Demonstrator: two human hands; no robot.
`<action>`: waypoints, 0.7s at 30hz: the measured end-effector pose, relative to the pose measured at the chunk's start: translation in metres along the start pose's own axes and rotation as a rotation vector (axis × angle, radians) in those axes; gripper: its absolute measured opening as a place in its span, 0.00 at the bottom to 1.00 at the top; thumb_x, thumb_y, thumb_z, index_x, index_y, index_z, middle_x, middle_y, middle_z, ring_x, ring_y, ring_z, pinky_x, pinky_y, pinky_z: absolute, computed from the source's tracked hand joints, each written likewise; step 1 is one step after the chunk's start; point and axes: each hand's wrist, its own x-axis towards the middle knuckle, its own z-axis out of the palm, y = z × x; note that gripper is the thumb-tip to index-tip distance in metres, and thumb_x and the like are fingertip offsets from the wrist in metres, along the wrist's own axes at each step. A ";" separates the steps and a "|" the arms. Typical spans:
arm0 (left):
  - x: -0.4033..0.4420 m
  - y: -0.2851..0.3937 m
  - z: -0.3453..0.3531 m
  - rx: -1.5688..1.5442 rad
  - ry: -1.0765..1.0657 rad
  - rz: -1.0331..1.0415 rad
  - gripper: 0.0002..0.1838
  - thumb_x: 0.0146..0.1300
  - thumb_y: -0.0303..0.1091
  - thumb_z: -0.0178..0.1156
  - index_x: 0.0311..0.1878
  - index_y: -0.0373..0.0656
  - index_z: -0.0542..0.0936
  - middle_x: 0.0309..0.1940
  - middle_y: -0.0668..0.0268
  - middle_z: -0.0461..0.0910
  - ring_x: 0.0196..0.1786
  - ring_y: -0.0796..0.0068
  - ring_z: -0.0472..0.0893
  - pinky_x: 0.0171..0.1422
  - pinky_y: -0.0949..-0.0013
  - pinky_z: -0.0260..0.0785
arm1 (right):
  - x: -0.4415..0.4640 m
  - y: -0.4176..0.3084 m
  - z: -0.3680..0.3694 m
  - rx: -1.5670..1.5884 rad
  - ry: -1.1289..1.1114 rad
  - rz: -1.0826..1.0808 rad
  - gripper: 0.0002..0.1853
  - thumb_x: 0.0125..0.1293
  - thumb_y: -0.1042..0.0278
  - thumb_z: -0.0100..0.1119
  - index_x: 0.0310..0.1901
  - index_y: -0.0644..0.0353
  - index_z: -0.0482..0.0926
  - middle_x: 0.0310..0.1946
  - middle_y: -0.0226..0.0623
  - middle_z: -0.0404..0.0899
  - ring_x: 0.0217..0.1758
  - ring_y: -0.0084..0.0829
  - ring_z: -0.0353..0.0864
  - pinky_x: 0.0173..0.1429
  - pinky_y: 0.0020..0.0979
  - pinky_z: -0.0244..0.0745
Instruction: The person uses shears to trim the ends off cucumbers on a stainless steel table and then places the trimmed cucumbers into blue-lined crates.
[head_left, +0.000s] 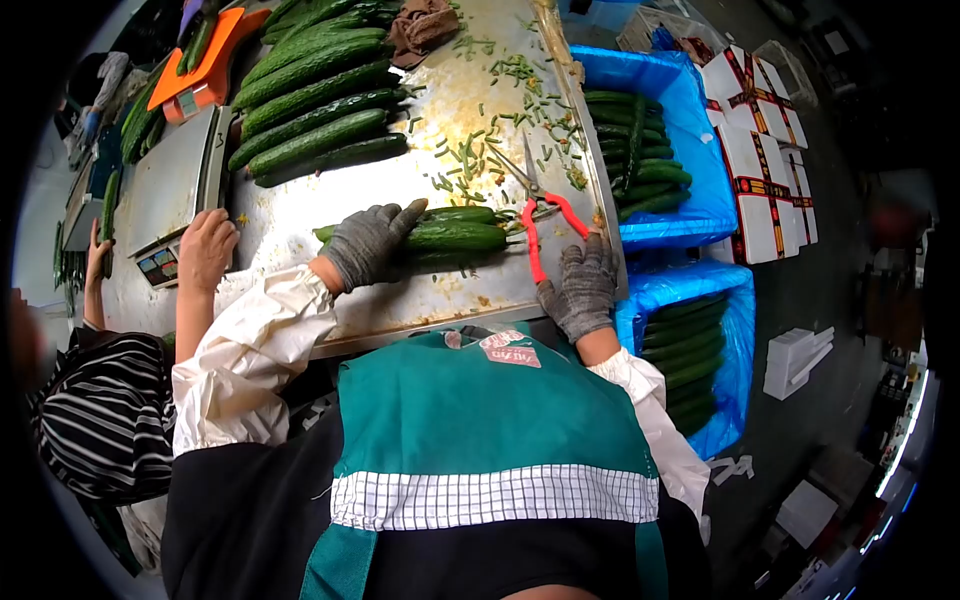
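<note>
My left hand (366, 245), in a grey knitted glove, lies over a small bunch of green cucumbers (458, 237) near the table's front edge and grips them from the left. In my right hand (580, 287), also gloved in grey, are red-handled scissors (533, 238). Their handles are spread between thumb and fingers, and the blades stand apart, pointing away over the table. The scissors are just right of the cucumbers' stem ends. Cut green stem bits (465, 165) are scattered beyond them on the metal table (455, 292).
A row of cucumbers (320, 110) lies at the back left, beside a brown cloth (420, 30). Left stand a scale (175, 195) and an orange scale (205, 70); a co-worker's hand (207, 245) touches the nearer one. Blue-lined crates (700, 215) of cucumbers flank the table's right edge.
</note>
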 end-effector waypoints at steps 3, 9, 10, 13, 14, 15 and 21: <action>-0.006 0.003 0.001 -0.038 0.003 -0.032 0.46 0.40 0.44 0.66 0.64 0.46 0.55 0.41 0.52 0.73 0.43 0.52 0.74 0.46 0.57 0.69 | 0.015 -0.009 -0.011 0.016 -0.111 0.089 0.32 0.44 0.50 0.59 0.49 0.63 0.72 0.61 0.56 0.53 0.65 0.53 0.49 0.67 0.50 0.41; 0.000 0.016 -0.015 -0.036 -0.135 -0.125 0.45 0.40 0.46 0.67 0.63 0.47 0.57 0.44 0.54 0.73 0.45 0.54 0.74 0.47 0.57 0.68 | 0.033 -0.025 -0.021 0.089 -0.109 0.224 0.34 0.47 0.44 0.56 0.55 0.55 0.69 0.63 0.50 0.53 0.67 0.49 0.49 0.67 0.48 0.44; 0.000 0.016 -0.014 -0.035 -0.135 -0.120 0.45 0.40 0.46 0.67 0.63 0.47 0.57 0.44 0.54 0.73 0.45 0.54 0.74 0.47 0.57 0.68 | 0.037 -0.033 -0.024 0.010 -0.191 0.243 0.35 0.47 0.44 0.56 0.56 0.55 0.67 0.63 0.49 0.53 0.67 0.48 0.49 0.66 0.49 0.45; -0.002 0.011 -0.005 -0.031 -0.087 -0.130 0.45 0.39 0.48 0.67 0.62 0.47 0.59 0.42 0.57 0.74 0.44 0.56 0.75 0.46 0.58 0.68 | 0.044 -0.041 -0.020 -0.099 -0.308 0.278 0.37 0.48 0.44 0.57 0.60 0.54 0.63 0.64 0.48 0.51 0.67 0.47 0.48 0.65 0.49 0.46; -0.004 0.008 0.000 -0.024 -0.031 -0.115 0.44 0.38 0.48 0.66 0.61 0.47 0.60 0.42 0.57 0.75 0.43 0.57 0.76 0.46 0.58 0.69 | 0.045 -0.041 -0.017 -0.071 -0.260 0.294 0.37 0.48 0.45 0.57 0.59 0.54 0.63 0.64 0.48 0.51 0.67 0.47 0.48 0.65 0.49 0.47; -0.005 0.007 0.004 -0.022 -0.014 -0.114 0.44 0.38 0.48 0.66 0.61 0.47 0.60 0.42 0.57 0.75 0.43 0.57 0.76 0.46 0.58 0.69 | 0.046 -0.040 -0.015 -0.043 -0.212 0.310 0.36 0.48 0.46 0.58 0.59 0.54 0.63 0.63 0.48 0.51 0.67 0.46 0.49 0.64 0.48 0.48; -0.007 0.008 0.006 -0.008 0.056 -0.121 0.44 0.38 0.48 0.66 0.61 0.46 0.61 0.42 0.58 0.75 0.43 0.57 0.76 0.46 0.59 0.69 | 0.058 -0.039 -0.019 -0.034 -0.267 0.314 0.35 0.47 0.50 0.61 0.57 0.54 0.64 0.55 0.45 0.58 0.60 0.44 0.56 0.60 0.47 0.55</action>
